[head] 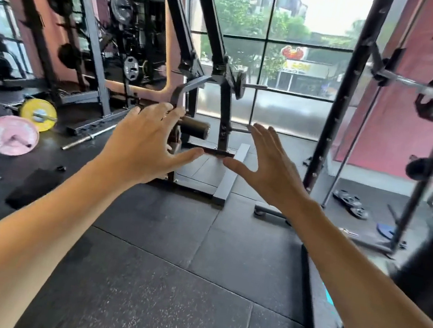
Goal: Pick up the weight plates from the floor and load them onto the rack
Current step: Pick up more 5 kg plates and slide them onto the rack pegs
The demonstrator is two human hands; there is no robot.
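Both hands are raised with fingers spread wide, holding nothing: left hand [146, 142], right hand [270, 166]. Grey weight plates [350, 200] lie flat on the floor [165, 281] at the right, beside the rack [334, 111].

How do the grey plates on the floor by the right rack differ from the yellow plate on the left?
The grey plates lie flat in a loose pile on the floor, free of any bar; the yellow plate stands on edge, mounted on a barbell. The grey ones have cut-out grip holes; the yellow one looks solid, with a metal hub. Both sit on the floor mat, and neither the left hand nor the right hand touches either.
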